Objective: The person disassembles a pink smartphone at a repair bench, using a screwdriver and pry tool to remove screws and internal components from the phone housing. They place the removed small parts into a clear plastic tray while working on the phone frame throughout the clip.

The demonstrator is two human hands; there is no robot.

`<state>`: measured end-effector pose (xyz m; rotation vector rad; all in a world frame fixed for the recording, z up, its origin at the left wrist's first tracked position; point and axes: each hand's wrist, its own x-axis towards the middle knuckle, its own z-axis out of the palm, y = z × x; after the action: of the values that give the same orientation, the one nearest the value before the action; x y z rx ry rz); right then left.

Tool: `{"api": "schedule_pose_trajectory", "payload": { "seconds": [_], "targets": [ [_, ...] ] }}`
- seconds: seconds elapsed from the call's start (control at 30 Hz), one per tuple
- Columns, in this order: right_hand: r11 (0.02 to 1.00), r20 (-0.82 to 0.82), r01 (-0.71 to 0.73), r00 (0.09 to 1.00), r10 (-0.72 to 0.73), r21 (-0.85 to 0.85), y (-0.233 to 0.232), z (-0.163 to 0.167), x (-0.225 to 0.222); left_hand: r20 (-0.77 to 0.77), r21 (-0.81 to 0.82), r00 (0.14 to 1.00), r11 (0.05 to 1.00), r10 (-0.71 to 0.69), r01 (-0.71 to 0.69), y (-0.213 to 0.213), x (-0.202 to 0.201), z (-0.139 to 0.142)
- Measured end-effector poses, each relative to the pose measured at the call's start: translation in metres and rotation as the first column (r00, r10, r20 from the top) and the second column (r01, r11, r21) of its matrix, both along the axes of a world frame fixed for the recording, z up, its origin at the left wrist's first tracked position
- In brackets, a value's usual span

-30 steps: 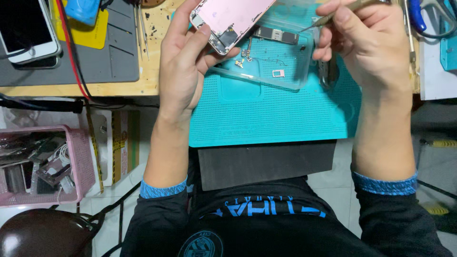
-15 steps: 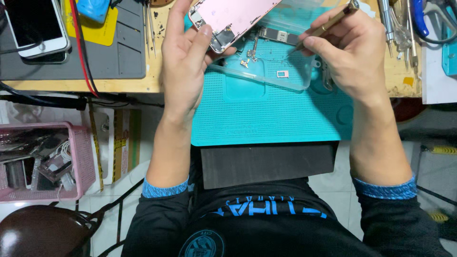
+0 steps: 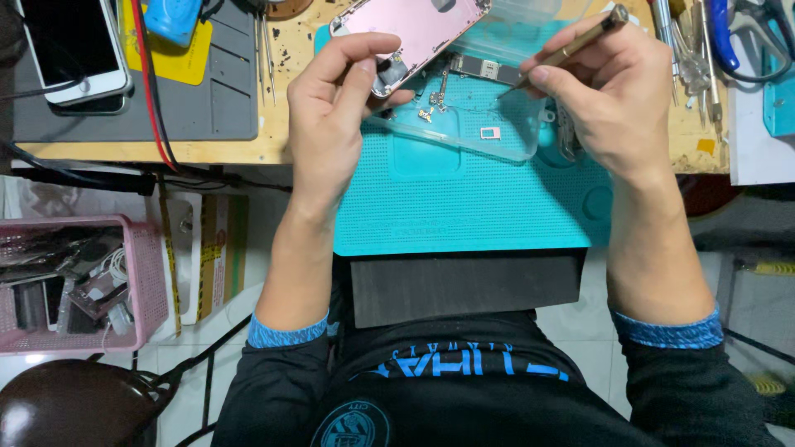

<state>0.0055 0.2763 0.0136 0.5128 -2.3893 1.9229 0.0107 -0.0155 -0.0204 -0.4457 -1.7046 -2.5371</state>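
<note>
Wooden table (image 3: 273, 149) carries a teal mat (image 3: 464, 207) at centre, a grey mat (image 3: 124, 108) with a yellow square (image 3: 178, 62) at ten o'clock, and a pink basket (image 3: 79, 285) stands on the floor at eight. At twelve, the left hand (image 3: 335, 124) pinches a pink phone shell (image 3: 422, 25) by its corner. The right hand (image 3: 617, 99) at one o'clock grips a brass screwdriver (image 3: 571, 45) over a clear tray (image 3: 472, 124).

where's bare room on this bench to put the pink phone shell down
The near half of the teal mat, between both forearms, is bare. The grey mat right of the white phone is mostly free. Crowded: the clear tray of parts and the tools at far right.
</note>
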Motion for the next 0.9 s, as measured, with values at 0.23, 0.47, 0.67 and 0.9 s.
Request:
{"api": "schedule_pose_trajectory", "payload": {
  "seconds": [0.23, 0.47, 0.67, 0.9],
  "targets": [
    [0.991, -0.140, -0.035, 0.990, 0.018, -0.126, -0.005, 0.029, 0.006, -0.064, 0.076, 0.992, 0.990, -0.112, 0.117, 0.015, 0.005, 0.007],
    [0.986, -0.238, -0.078, 0.970, 0.041, -0.145, -0.022, 0.043, 0.013, 0.034, 0.185, 0.934, 0.921, -0.356, 0.344, 0.018, 0.004, 0.005],
    [0.988, -0.407, -0.152, 0.905, 0.122, -0.041, -0.037, 0.040, 0.014, 0.041, 0.232, 0.892, 0.873, -0.450, 0.429, 0.017, 0.005, 0.011],
    [0.989, -0.444, -0.147, 0.886, 0.131, -0.003, -0.048, 0.042, 0.017, 0.059, 0.216, 0.879, 0.866, -0.472, 0.451, 0.019, 0.010, 0.018]
  ]
}}
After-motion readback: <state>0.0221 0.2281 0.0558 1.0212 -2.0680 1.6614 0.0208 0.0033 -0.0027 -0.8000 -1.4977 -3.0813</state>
